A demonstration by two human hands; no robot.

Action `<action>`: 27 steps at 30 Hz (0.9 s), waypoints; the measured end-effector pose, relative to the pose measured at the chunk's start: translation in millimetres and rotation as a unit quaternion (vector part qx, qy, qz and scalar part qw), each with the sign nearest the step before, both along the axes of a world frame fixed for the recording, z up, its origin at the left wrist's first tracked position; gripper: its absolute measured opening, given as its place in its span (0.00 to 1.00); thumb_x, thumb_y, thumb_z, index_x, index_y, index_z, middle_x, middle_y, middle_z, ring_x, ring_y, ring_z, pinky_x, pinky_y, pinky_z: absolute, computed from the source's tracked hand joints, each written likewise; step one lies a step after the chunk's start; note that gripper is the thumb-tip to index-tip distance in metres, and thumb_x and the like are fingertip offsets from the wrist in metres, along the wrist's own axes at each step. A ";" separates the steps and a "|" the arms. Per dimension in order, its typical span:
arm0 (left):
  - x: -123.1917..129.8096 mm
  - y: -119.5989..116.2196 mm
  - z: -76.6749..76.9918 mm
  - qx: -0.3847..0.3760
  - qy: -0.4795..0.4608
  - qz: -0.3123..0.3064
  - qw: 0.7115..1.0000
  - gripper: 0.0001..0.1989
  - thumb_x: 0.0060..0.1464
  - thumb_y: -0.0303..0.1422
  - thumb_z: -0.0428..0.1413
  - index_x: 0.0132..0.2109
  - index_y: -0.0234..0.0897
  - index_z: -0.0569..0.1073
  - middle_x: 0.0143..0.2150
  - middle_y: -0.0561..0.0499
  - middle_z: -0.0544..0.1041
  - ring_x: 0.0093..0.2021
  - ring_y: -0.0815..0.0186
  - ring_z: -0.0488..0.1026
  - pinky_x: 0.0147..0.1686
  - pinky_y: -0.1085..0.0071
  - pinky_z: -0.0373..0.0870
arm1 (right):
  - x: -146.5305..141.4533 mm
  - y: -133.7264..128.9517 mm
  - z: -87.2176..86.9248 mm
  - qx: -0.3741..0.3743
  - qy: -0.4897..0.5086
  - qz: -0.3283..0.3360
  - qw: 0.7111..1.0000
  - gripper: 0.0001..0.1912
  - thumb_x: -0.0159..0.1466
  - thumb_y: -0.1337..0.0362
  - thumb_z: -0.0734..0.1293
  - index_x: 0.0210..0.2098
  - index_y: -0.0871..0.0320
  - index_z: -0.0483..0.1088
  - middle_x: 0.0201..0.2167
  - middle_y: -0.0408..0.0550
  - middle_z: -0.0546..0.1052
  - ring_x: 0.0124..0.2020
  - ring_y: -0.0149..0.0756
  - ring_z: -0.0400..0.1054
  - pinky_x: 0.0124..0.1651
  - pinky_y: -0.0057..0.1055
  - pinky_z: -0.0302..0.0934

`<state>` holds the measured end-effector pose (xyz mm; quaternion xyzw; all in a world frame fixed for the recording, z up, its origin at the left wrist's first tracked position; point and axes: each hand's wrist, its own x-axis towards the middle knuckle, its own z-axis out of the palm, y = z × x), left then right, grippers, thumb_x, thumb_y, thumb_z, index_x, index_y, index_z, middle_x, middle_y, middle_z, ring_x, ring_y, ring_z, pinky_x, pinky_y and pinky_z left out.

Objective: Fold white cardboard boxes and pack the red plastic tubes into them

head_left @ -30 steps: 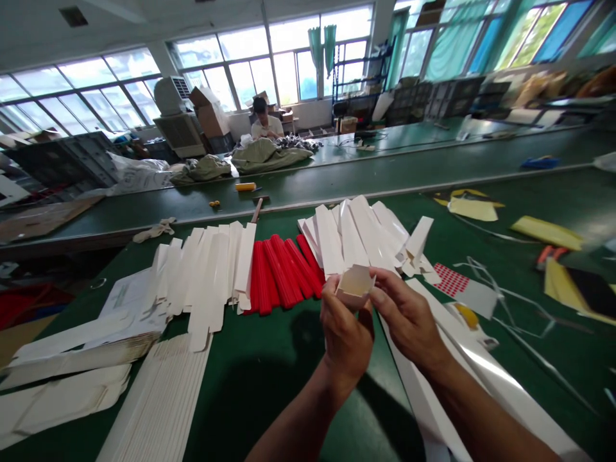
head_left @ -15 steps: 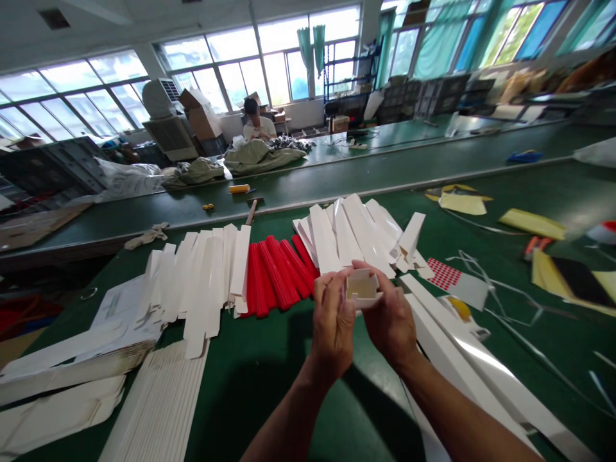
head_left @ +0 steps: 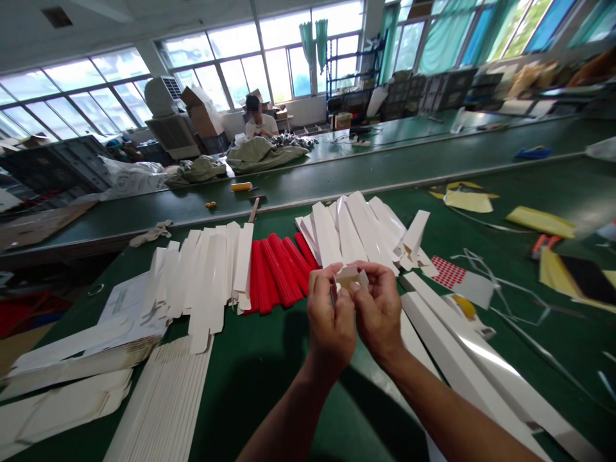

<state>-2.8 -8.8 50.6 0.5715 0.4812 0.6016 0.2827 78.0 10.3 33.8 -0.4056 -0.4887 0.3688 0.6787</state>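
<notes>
**Left hand** (head_left: 330,317): together with the right, fingers pinching one end of the box.
**Right hand** (head_left: 380,314): fingers pinching the other end; both hands clamped on the same piece.
**Small white card box** (head_left: 351,277): held in the air above the bench, partly hidden by fingers; exact fold state unclear.
**Step in hand:** hand-folding of the box, with edges pressed between fingertips.
**Bench:** green workbench (head_left: 269,398), under everything below.
**Left of hands:** flat white card blanks (head_left: 166,398), folded white card strips (head_left: 202,276), red strips (head_left: 274,273).
**Right of hands:** long white card sleeves (head_left: 462,359), red-dotted sheet (head_left: 447,271), yellow offcuts (head_left: 541,221).
**Ahead:** more white strips (head_left: 346,231).
**Far end:** seated co-worker (head_left: 257,122), green sacks (head_left: 262,154), windows (head_left: 231,64).
</notes>
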 end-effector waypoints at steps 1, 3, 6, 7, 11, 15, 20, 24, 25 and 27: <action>1.3 1.4 1.7 0.007 0.017 0.014 1.000 0.15 0.59 0.28 0.47 0.52 0.35 0.69 0.47 0.44 0.71 0.48 0.60 0.71 0.51 0.64 0.68 | -2.5 -1.0 0.3 0.008 0.006 -0.021 1.000 0.12 0.63 0.61 0.64 0.44 0.55 0.60 0.43 0.50 0.70 0.41 0.36 0.69 0.41 0.32 0.68; 3.6 4.2 4.2 0.006 0.033 0.032 0.999 0.17 0.59 0.26 0.45 0.52 0.34 0.70 0.48 0.44 0.70 0.49 0.60 0.70 0.51 0.64 0.68 | -6.8 -3.3 0.8 0.031 0.014 -0.056 0.998 0.10 0.63 0.62 0.65 0.43 0.54 0.60 0.44 0.50 0.69 0.43 0.36 0.68 0.44 0.33 0.67; 5.4 7.2 5.3 -0.027 0.004 0.042 0.999 0.19 0.59 0.26 0.44 0.53 0.33 0.72 0.47 0.44 0.71 0.47 0.62 0.71 0.50 0.67 0.69 | -11.3 -6.1 0.2 0.088 0.004 -0.081 0.993 0.07 0.64 0.65 0.65 0.41 0.54 0.63 0.42 0.48 0.68 0.46 0.36 0.66 0.49 0.35 0.65; 5.7 7.7 5.2 -0.037 -0.010 0.044 0.998 0.19 0.60 0.27 0.44 0.53 0.33 0.73 0.46 0.45 0.72 0.46 0.63 0.72 0.49 0.68 0.69 | -12.2 -6.4 -0.8 0.111 -0.004 -0.086 0.990 0.06 0.64 0.66 0.65 0.40 0.54 0.64 0.42 0.48 0.68 0.47 0.36 0.66 0.50 0.36 0.64; 5.7 8.2 3.7 -0.054 -0.050 0.042 0.996 0.19 0.64 0.34 0.45 0.56 0.33 0.71 0.49 0.43 0.74 0.49 0.62 0.73 0.50 0.68 0.69 | -10.7 -3.0 -8.5 0.178 -0.049 -0.091 0.979 0.08 0.63 0.71 0.65 0.42 0.55 0.68 0.43 0.49 0.69 0.46 0.38 0.66 0.48 0.40 0.65; 3.7 10.1 -1.5 -0.066 -0.146 0.007 0.987 0.23 0.65 0.41 0.44 0.61 0.34 0.67 0.61 0.43 0.69 0.62 0.59 0.65 0.62 0.64 0.59 | -1.6 2.6 -11.3 0.222 -0.153 -0.103 0.957 0.12 0.64 0.73 0.63 0.44 0.55 0.71 0.44 0.50 0.71 0.47 0.40 0.67 0.49 0.43 0.63; -5.2 17.1 -14.4 -0.045 -0.245 -0.094 0.964 0.24 0.65 0.40 0.41 0.63 0.38 0.65 0.66 0.48 0.65 0.68 0.60 0.57 0.67 0.61 0.52 | 10.4 7.0 3.8 0.162 -0.186 -0.049 0.968 0.08 0.65 0.72 0.61 0.40 0.56 0.70 0.41 0.49 0.71 0.44 0.38 0.67 0.46 0.37 0.62; -10.1 20.6 -11.7 -0.047 -0.189 -0.097 0.976 0.21 0.61 0.32 0.45 0.59 0.36 0.70 0.61 0.47 0.70 0.64 0.59 0.62 0.65 0.61 0.54 | 18.1 13.9 19.9 0.030 -0.104 0.087 0.990 0.10 0.61 0.72 0.64 0.41 0.55 0.67 0.33 0.42 0.69 0.33 0.31 0.65 0.35 0.28 0.61; -9.9 21.0 -8.3 -0.050 -0.181 -0.094 0.978 0.21 0.59 0.30 0.45 0.56 0.35 0.71 0.58 0.46 0.72 0.60 0.59 0.66 0.62 0.62 0.59 | 20.0 15.6 23.0 0.010 -0.097 0.126 0.987 0.12 0.60 0.72 0.63 0.42 0.55 0.68 0.33 0.42 0.70 0.32 0.31 0.65 0.34 0.28 0.61; -8.0 21.5 0.0 -0.060 -0.165 -0.079 0.981 0.18 0.56 0.28 0.45 0.50 0.34 0.73 0.50 0.47 0.76 0.52 0.60 0.71 0.54 0.65 0.66 | 23.0 17.9 27.1 0.006 -0.113 0.179 0.977 0.13 0.59 0.73 0.63 0.42 0.55 0.71 0.35 0.43 0.72 0.35 0.32 0.66 0.37 0.29 0.61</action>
